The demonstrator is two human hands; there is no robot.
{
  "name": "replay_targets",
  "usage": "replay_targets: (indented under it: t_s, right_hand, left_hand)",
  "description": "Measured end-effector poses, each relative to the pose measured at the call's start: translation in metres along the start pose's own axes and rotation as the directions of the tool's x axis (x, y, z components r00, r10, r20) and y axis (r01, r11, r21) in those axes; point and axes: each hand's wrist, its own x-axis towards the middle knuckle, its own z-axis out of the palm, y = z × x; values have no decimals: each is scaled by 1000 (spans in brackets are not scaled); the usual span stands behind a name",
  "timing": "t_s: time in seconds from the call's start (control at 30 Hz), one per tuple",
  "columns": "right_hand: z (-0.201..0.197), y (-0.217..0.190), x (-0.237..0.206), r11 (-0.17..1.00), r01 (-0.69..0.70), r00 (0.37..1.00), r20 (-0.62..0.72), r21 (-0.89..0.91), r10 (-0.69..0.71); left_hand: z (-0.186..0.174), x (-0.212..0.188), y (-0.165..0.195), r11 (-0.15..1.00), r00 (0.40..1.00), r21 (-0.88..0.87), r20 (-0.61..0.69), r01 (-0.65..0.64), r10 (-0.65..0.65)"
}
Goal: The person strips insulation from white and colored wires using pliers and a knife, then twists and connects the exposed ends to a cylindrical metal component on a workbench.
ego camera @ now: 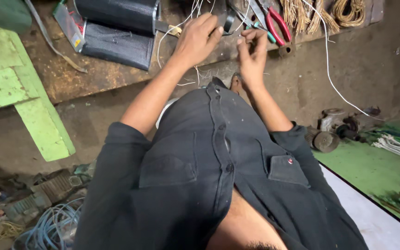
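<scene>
White wire [191, 18] lies thin and limp across the far desk [93, 76], both hands on it: left hand [196, 39] curled over the strands, right hand [252, 55] pinching one between fingertips. Light, floppy stuff, I'd say; best gripped near its end. Red-handled pliers [278, 23] lie just beside.

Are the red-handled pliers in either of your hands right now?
No, the red-handled pliers lie on the board just beyond the right hand, which touches only thin wire.
</scene>
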Motion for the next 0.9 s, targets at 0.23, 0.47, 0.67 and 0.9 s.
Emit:
replay_targets:
  t_s: [0.23, 0.47, 0.67, 0.9]
  right_hand:
    - [3, 10, -3, 951, 1, 975, 210, -308, 67]
    - [-25, -45, 29, 935, -352, 913, 200, -51, 355]
    - [-25, -39, 46, 868, -446, 869, 339, 220, 361]
    - [1, -2, -6, 918, -381, 855, 337, -109, 395]
  left_hand:
    - [5, -2, -3, 995, 998, 87, -21, -56, 58]
    - [-11, -1, 13, 995, 992, -6, -77, -102, 101]
    - [3, 8, 12, 988, 1000, -153, 4, 16, -15]
    - [25, 9, -3, 972, 972, -1, 4, 235, -235]
